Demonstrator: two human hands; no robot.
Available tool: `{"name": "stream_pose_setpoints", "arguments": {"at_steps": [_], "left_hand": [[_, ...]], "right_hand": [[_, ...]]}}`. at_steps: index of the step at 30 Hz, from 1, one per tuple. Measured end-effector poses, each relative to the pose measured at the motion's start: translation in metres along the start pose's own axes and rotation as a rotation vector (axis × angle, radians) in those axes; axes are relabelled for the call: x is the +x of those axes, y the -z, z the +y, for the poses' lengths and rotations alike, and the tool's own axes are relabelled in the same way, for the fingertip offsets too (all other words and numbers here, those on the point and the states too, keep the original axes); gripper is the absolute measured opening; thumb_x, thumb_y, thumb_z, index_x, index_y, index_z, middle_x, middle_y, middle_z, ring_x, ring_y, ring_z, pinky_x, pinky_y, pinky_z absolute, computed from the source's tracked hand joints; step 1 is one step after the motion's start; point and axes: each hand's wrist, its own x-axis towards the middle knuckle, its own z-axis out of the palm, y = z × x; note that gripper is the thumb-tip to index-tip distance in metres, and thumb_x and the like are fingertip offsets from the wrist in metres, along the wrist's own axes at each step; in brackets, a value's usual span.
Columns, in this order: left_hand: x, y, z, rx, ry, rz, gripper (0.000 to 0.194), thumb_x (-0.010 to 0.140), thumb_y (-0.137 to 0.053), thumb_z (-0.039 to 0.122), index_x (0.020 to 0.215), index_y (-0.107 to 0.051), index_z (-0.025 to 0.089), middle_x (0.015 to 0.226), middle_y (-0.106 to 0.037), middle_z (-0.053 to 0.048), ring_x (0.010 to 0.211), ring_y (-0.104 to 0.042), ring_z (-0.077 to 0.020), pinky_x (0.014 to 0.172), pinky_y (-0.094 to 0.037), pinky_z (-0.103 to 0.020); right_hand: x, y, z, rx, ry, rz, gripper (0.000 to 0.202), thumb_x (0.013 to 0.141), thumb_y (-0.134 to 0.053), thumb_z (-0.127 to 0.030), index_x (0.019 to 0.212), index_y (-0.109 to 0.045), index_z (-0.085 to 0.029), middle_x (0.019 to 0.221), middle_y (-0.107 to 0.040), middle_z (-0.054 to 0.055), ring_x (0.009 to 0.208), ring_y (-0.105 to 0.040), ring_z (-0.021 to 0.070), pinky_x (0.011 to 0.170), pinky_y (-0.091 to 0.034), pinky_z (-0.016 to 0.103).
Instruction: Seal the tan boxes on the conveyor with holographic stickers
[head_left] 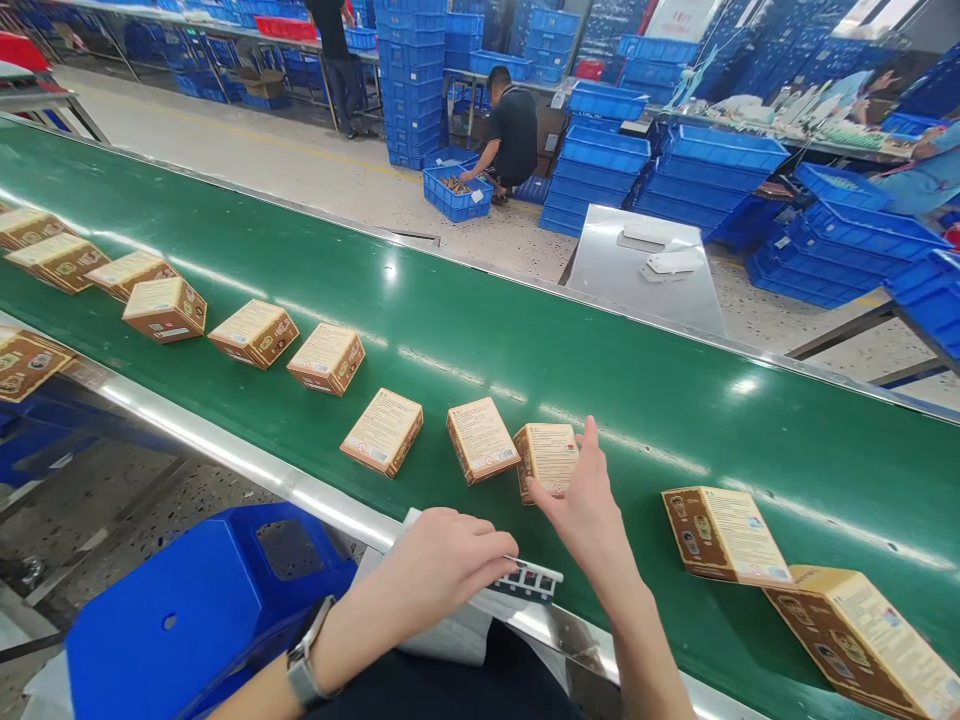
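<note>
My left hand [450, 560] is closed around one end of a white plastic strip with a row of dark square slots [534, 582], held over the near edge of the conveyor belt. A watch [306, 655] sits on that wrist. My right hand [589, 490] spans a small brown-and-cream cardboard box [547, 455], thumb at its near side and fingers along its right side. Its underside is hidden from me. Close by on the left lies another such box [482, 440] with printed text on top.
The green belt [465, 310] carries several similar boxes to the left, and a box [724, 535] and a larger one [862, 640] to the right. A blue plastic stool [172, 600] stands at lower left. Beyond are stacked blue crates [411, 80] and a crouching person [514, 130].
</note>
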Motion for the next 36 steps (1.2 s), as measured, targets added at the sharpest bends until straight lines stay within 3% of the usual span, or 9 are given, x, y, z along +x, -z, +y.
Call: {"name": "stream_pose_setpoints", "arguments": {"at_steps": [7, 13, 18, 21, 24, 26, 28, 30, 36], "left_hand": [[-0.018, 0.027, 0.000, -0.141, 0.253, 0.057, 0.014, 0.100, -0.051, 0.031, 0.094, -0.063, 0.025, 0.083, -0.071, 0.006, 0.071, -0.065, -0.0117, 0.063, -0.039, -0.022], [-0.014, 0.025, -0.002, -0.157, 0.282, 0.014, 0.016, 0.100, -0.050, 0.032, 0.094, -0.063, 0.025, 0.087, -0.072, 0.005, 0.075, -0.066, -0.0131, 0.066, -0.038, -0.023], [-0.011, 0.022, 0.006, -0.164, 0.261, -0.046, 0.017, 0.100, -0.049, 0.031, 0.091, -0.063, 0.025, 0.082, -0.070, 0.005, 0.072, -0.064, -0.0129, 0.064, -0.037, -0.022], [-0.008, 0.022, 0.012, -0.179, 0.279, -0.085, 0.017, 0.098, -0.049, 0.032, 0.089, -0.063, 0.025, 0.078, -0.070, 0.005, 0.069, -0.063, -0.0132, 0.062, -0.036, -0.022], [-0.004, 0.022, 0.015, -0.183, 0.299, -0.111, 0.016, 0.096, -0.050, 0.030, 0.091, -0.064, 0.025, 0.078, -0.071, 0.004, 0.069, -0.063, -0.0145, 0.061, -0.035, -0.022], [0.000, 0.022, 0.017, -0.169, 0.311, -0.122, 0.015, 0.095, -0.051, 0.030, 0.092, -0.065, 0.024, 0.078, -0.071, 0.003, 0.068, -0.063, -0.0153, 0.060, -0.035, -0.023], [0.004, 0.022, 0.019, -0.164, 0.312, -0.124, 0.017, 0.095, -0.051, 0.030, 0.091, -0.066, 0.023, 0.079, -0.072, 0.002, 0.069, -0.063, -0.0159, 0.060, -0.035, -0.023], [0.008, 0.023, 0.022, -0.168, 0.295, -0.119, 0.020, 0.097, -0.049, 0.030, 0.091, -0.066, 0.023, 0.079, -0.072, 0.001, 0.070, -0.064, -0.0162, 0.061, -0.036, -0.023], [0.014, 0.023, 0.031, -0.144, 0.223, -0.114, 0.023, 0.100, -0.046, 0.030, 0.091, -0.066, 0.023, 0.078, -0.072, 0.001, 0.069, -0.065, -0.0167, 0.061, -0.036, -0.025]], "right_hand": [[0.009, 0.035, 0.060, -0.096, 0.055, 0.126, 0.106, 0.078, -0.070, -0.053, 0.157, -0.012, -0.015, 0.147, -0.036, 0.024, 0.131, -0.042, 0.0414, 0.104, -0.040, 0.057], [-0.010, 0.045, 0.075, -0.160, 0.027, 0.176, 0.077, 0.079, -0.064, -0.067, 0.144, -0.047, -0.027, 0.149, -0.035, 0.017, 0.131, -0.043, 0.0394, 0.103, -0.041, 0.057], [-0.013, 0.040, 0.095, -0.110, -0.031, 0.159, 0.092, 0.078, -0.065, -0.066, 0.152, -0.033, -0.023, 0.138, -0.044, 0.016, 0.126, -0.050, 0.0369, 0.102, -0.044, 0.054], [-0.010, 0.051, 0.101, -0.128, -0.081, 0.132, 0.111, 0.069, -0.072, -0.070, 0.155, -0.025, -0.016, 0.139, -0.046, 0.022, 0.127, -0.048, 0.0421, 0.102, -0.041, 0.059], [-0.018, 0.067, 0.083, -0.186, -0.071, 0.214, 0.116, 0.070, -0.071, -0.071, 0.155, -0.018, -0.011, 0.147, -0.039, 0.029, 0.135, -0.038, 0.0482, 0.103, -0.035, 0.068], [-0.029, 0.075, 0.058, -0.172, 0.070, 0.281, 0.086, 0.086, -0.061, -0.061, 0.152, -0.028, -0.017, 0.150, -0.039, 0.024, 0.139, -0.037, 0.0423, 0.107, -0.034, 0.066], [-0.042, 0.078, 0.030, -0.092, 0.312, 0.173, 0.044, 0.096, -0.054, -0.043, 0.137, -0.049, -0.026, 0.141, -0.052, 0.014, 0.133, -0.048, 0.0321, 0.107, -0.041, 0.056], [-0.052, 0.075, 0.006, -0.068, 0.537, 0.028, 0.024, 0.098, -0.055, -0.031, 0.121, -0.060, -0.029, 0.137, -0.057, 0.010, 0.131, -0.051, 0.0284, 0.105, -0.046, 0.051], [-0.060, 0.057, -0.016, -0.191, 0.799, 0.006, 0.011, 0.095, -0.059, -0.015, 0.102, -0.065, -0.022, 0.130, -0.063, 0.013, 0.132, -0.050, 0.0306, 0.100, -0.048, 0.052]]}}
